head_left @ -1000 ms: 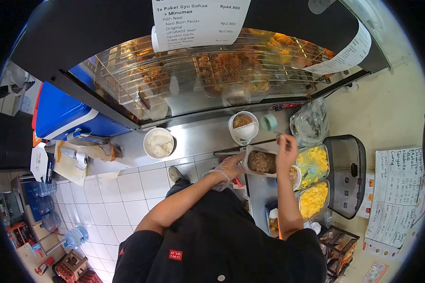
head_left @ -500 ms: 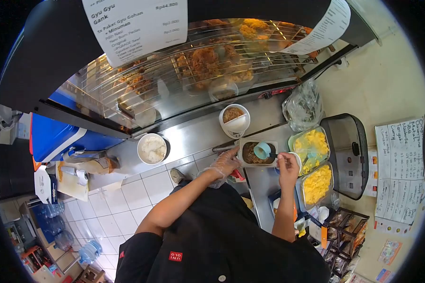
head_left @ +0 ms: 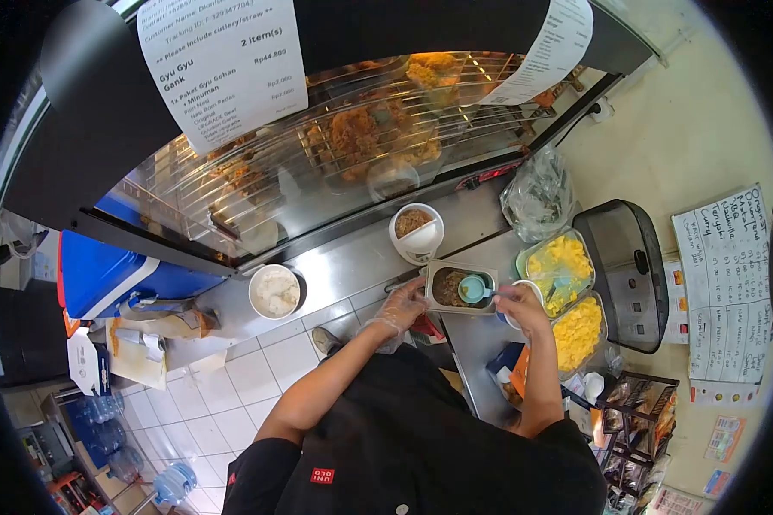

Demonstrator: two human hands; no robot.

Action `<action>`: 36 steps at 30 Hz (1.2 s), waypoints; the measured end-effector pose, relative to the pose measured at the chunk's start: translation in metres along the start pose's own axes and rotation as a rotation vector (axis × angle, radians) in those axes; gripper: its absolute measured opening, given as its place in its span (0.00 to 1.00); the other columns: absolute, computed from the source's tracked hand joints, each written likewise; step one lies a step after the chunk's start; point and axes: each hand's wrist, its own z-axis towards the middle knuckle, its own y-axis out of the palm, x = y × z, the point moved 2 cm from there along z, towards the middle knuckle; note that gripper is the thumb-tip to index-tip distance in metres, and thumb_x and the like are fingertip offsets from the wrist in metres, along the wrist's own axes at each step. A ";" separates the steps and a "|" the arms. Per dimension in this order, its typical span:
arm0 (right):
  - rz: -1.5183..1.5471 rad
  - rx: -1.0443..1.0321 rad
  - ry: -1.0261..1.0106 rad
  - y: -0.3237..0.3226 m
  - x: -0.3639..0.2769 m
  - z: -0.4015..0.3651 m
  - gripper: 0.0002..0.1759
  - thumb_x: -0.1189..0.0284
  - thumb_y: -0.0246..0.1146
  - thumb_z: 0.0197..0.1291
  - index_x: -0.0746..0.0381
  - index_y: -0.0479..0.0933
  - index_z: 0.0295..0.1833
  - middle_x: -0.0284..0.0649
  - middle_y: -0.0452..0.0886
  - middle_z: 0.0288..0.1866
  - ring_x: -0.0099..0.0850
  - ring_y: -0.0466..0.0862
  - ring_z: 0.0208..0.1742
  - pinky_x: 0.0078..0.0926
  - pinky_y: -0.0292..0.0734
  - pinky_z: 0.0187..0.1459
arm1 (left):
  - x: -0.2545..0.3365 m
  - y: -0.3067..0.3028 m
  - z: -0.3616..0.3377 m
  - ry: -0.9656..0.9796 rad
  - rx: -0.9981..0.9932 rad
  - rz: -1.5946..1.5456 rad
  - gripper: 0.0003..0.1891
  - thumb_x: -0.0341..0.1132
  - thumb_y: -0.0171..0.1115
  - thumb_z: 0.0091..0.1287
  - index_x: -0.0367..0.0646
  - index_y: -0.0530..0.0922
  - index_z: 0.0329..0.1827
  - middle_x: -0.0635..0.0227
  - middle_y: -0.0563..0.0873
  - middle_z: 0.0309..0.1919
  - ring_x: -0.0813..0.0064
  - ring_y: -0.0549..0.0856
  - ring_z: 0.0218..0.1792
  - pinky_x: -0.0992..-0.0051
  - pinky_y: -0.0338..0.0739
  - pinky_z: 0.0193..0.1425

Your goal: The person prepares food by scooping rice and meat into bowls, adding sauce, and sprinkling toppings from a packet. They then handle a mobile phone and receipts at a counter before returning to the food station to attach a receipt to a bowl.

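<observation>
A rectangular metal container of brown, minced-looking food stands at the counter's edge in front of me. Gripping its left edge is my left hand, which wears a clear plastic glove. My right hand is closed around the handle of a light blue ladle, whose cup is inside the container over the food. Behind the container sits a white bowl, divided in two, with brown food in one half. Farther left on the counter is a white bowl of rice.
Two containers of yellow food stand right of my right hand, beside a black lidded bin. A clear plastic bag lies behind them. The glass display case with fried food borders the counter's back. A blue cooler box is at left.
The view has shifted a little. The ladle's cup has turned and now sits more level in the container, showing brownish contents inside. Both hands keep their holds.
</observation>
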 end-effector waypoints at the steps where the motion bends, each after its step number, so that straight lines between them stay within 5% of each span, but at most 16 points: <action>1: 0.033 -0.077 0.100 0.001 -0.004 -0.003 0.28 0.73 0.71 0.56 0.72 0.71 0.59 0.42 0.80 0.45 0.29 0.83 0.41 0.24 0.81 0.40 | -0.003 0.000 0.001 0.006 0.000 0.003 0.31 0.25 0.60 0.62 0.39 0.66 0.71 0.72 0.78 0.33 0.81 0.78 0.33 0.81 0.75 0.40; 7: 0.117 -0.184 0.279 0.016 -0.020 -0.019 0.14 0.75 0.71 0.53 0.58 0.75 0.43 0.32 0.79 0.42 0.25 0.81 0.43 0.26 0.81 0.43 | 0.023 -0.008 -0.008 -0.042 0.041 -0.191 0.26 0.26 0.59 0.66 0.38 0.69 0.68 0.72 0.78 0.32 0.82 0.77 0.30 0.80 0.75 0.37; 14: 0.265 -0.147 0.267 0.015 -0.059 -0.020 0.15 0.76 0.71 0.53 0.56 0.74 0.45 0.31 0.80 0.39 0.23 0.80 0.40 0.22 0.78 0.38 | 0.089 -0.013 -0.002 0.016 0.023 -0.158 0.26 0.34 0.61 0.69 0.39 0.68 0.69 0.70 0.80 0.36 0.80 0.79 0.36 0.78 0.77 0.44; 16: 0.318 -0.111 0.203 0.011 -0.083 -0.018 0.14 0.80 0.68 0.55 0.57 0.71 0.41 0.30 0.78 0.30 0.19 0.78 0.24 0.15 0.78 0.24 | 0.111 -0.012 0.003 0.069 0.038 -0.066 0.26 0.37 0.61 0.70 0.40 0.68 0.69 0.69 0.81 0.37 0.79 0.80 0.40 0.77 0.76 0.48; 17: 0.293 -0.170 0.171 0.001 -0.086 -0.012 0.14 0.75 0.70 0.55 0.57 0.74 0.45 0.31 0.80 0.37 0.21 0.80 0.35 0.18 0.77 0.36 | 0.129 -0.012 0.000 0.055 0.025 -0.040 0.25 0.38 0.60 0.70 0.41 0.69 0.69 0.67 0.81 0.39 0.77 0.81 0.43 0.75 0.76 0.52; 27: 0.376 -0.090 0.010 -0.035 -0.160 0.083 0.12 0.76 0.68 0.58 0.62 0.73 0.45 0.32 0.80 0.33 0.20 0.81 0.27 0.16 0.82 0.29 | 0.110 -0.068 -0.045 0.028 0.070 -0.164 0.23 0.38 0.59 0.71 0.39 0.69 0.67 0.61 0.79 0.59 0.71 0.80 0.55 0.73 0.73 0.61; 32: 0.425 0.036 -0.073 -0.027 -0.187 0.138 0.13 0.76 0.68 0.58 0.63 0.73 0.47 0.32 0.80 0.33 0.19 0.81 0.30 0.17 0.84 0.30 | 0.104 -0.113 -0.128 -0.029 0.184 -0.027 0.24 0.40 0.61 0.71 0.37 0.70 0.66 0.62 0.79 0.57 0.71 0.79 0.54 0.70 0.74 0.60; 36: 0.421 -0.074 -0.080 -0.012 -0.207 0.168 0.09 0.77 0.67 0.59 0.62 0.75 0.43 0.32 0.81 0.34 0.18 0.81 0.31 0.18 0.84 0.31 | 0.060 -0.144 -0.197 -0.075 0.404 -0.126 0.24 0.43 0.62 0.69 0.40 0.72 0.64 0.65 0.81 0.48 0.72 0.80 0.49 0.70 0.74 0.57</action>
